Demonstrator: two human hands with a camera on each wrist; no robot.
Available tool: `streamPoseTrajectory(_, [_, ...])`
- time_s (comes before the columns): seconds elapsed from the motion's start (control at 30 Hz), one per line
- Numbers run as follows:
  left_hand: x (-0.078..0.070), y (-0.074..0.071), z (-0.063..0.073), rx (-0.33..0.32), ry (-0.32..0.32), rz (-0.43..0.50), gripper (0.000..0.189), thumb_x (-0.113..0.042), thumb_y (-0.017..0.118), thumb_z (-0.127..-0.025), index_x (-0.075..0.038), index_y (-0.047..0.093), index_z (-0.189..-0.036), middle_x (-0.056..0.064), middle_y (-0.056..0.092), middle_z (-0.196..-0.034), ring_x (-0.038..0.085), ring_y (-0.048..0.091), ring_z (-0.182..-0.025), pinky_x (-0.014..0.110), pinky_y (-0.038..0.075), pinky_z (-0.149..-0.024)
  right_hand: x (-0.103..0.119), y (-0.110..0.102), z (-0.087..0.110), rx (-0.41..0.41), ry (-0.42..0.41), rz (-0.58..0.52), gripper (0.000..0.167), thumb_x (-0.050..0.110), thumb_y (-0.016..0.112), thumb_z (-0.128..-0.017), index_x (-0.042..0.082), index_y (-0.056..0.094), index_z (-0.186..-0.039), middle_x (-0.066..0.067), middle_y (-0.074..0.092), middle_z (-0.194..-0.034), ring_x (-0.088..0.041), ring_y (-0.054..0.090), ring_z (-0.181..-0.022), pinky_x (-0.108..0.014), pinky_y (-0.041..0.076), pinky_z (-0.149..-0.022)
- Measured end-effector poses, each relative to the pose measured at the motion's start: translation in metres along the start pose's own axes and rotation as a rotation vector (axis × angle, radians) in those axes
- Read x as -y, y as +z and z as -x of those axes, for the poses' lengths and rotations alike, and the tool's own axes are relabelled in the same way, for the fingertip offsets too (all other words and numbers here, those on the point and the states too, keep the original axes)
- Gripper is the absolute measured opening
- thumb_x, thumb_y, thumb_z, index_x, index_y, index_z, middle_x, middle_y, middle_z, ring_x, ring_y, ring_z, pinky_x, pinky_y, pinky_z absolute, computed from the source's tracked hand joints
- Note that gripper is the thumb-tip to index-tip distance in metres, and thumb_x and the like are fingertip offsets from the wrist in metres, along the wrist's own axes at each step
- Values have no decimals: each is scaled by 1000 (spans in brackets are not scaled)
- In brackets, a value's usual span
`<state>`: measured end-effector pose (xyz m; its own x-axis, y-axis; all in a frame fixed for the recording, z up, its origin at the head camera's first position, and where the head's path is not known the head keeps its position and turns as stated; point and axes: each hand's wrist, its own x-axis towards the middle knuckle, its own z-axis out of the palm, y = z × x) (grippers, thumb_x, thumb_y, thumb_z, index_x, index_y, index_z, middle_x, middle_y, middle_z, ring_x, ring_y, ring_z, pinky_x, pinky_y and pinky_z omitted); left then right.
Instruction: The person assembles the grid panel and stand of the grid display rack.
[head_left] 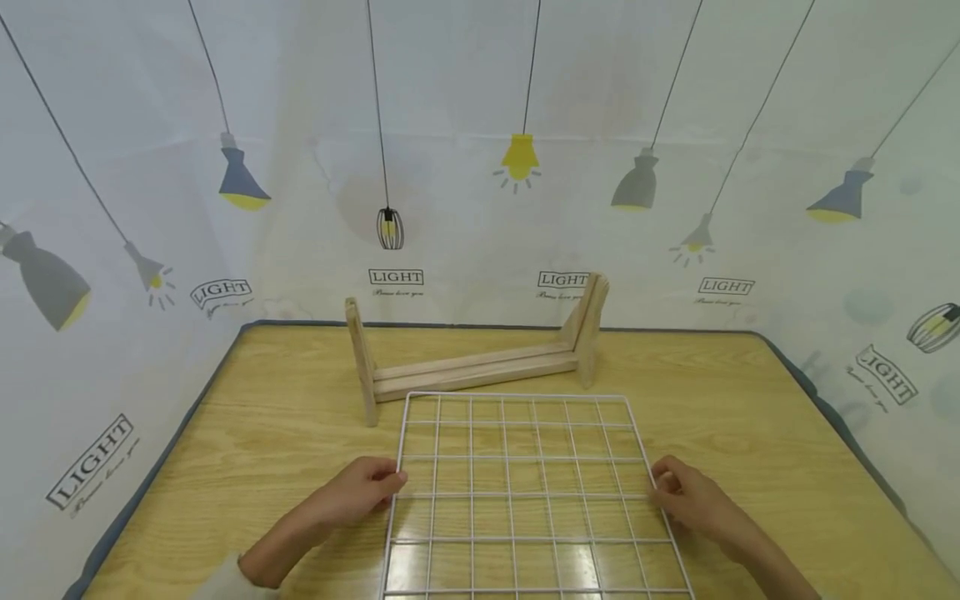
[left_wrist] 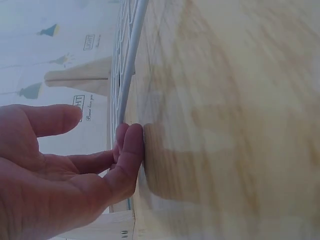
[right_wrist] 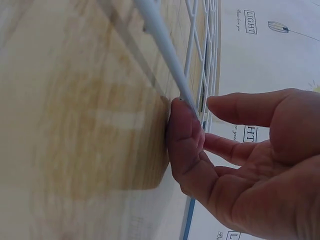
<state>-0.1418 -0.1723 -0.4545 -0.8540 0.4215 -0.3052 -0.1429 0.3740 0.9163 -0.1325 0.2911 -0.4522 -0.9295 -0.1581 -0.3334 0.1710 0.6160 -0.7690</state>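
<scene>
A white wire grid panel (head_left: 507, 495) lies low over the wooden table in front of me. At its left edge, my left hand (head_left: 360, 493) has its fingers curled under the outer wire. The left wrist view shows that hand's fingertips (left_wrist: 132, 137) at the rim, close against the tabletop, with the thumb raised off the wire. My right hand (head_left: 693, 498) holds the opposite edge in the same way. In the right wrist view, the curled fingers (right_wrist: 185, 135) tuck beneath the thick outer wire (right_wrist: 162, 45), and the thumb stands apart above it.
Behind the grid, a wooden stand (head_left: 480, 372) with two upright ends and a double crossbar rests on the table (head_left: 262, 417). A pale sheet printed with hanging lamps (head_left: 465, 100) surrounds the table at the back and sides.
</scene>
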Motion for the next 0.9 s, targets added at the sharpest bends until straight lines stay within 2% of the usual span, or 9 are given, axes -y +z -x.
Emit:
streamPoseTrajectory(0.13, [2, 2, 1, -3, 12, 15, 21, -17, 50, -104, 3, 53, -98, 0, 43, -80, 15, 44, -76, 22, 42, -63, -5, -3, 0, 3, -51, 23, 33, 7, 60, -96, -5, 48, -124, -11, 61, -93, -20, 58, -74, -29, 53, -59])
streamPoseTrajectory(0.33, [1, 0, 1, 37, 26, 69, 20, -18, 52, -104, 1, 49, -100, 2, 47, -84, 14, 47, -74, 23, 49, -66, -10, -7, 1, 58, -117, -51, 42, 6, 59, -97, -9, 41, -132, -13, 64, -87, -21, 64, -69, -30, 56, -59])
streamPoseTrajectory(0.47, [0, -4, 3, 96, 9, 90, 27, -24, 53, -104, 2, 46, -108, 11, 55, -95, 19, 57, -84, 31, 55, -72, -11, -7, 0, 72, -119, -92, 46, 6, 58, -98, -10, 38, -137, -13, 65, -88, -22, 66, -71, -30, 58, -61])
streamPoseTrajectory(0.63, [0, -5, 5, 141, 3, 119, 42, -27, 55, -103, 7, 41, -124, 19, 60, -105, 24, 66, -89, 39, 58, -78, -8, -7, -1, 35, -126, -83, 48, 5, 58, -98, -9, 37, -139, -14, 66, -87, -22, 67, -70, -29, 58, -62])
streamPoseTrajectory(0.7, [-1, -6, 5, 143, 9, 130, 44, -26, 55, -103, 10, 42, -123, 21, 60, -107, 25, 67, -88, 40, 59, -78, -7, -6, 0, 7, -124, -70, 47, 4, 56, -98, -9, 38, -140, -13, 67, -87, -22, 67, -69, -29, 58, -63])
streamPoseTrajectory(0.77, [-1, -7, 4, 140, 18, 138, 51, -26, 55, -103, 12, 38, -132, 23, 59, -111, 26, 68, -89, 39, 59, -78, -6, -6, 0, -23, -122, -54, 47, 3, 54, -98, -9, 38, -141, -13, 69, -87, -21, 68, -69, -28, 58, -64])
streamPoseTrajectory(0.83, [-3, -8, 4, 136, 25, 145, 62, -27, 55, -103, 14, 30, -142, 24, 59, -116, 27, 69, -91, 39, 59, -79, -5, -6, -1, -60, -124, -38, 47, 2, 52, -98, -8, 38, -142, -13, 71, -88, -21, 69, -69, -28, 59, -65])
streamPoseTrajectory(0.9, [-4, -10, 4, 134, 34, 165, 71, -25, 53, -104, 15, 16, -150, 28, 59, -121, 28, 70, -93, 38, 59, -81, -3, -6, -1, -85, -129, -36, 46, 1, 51, -98, -8, 39, -142, -14, 71, -89, -22, 70, -70, -28, 60, -65])
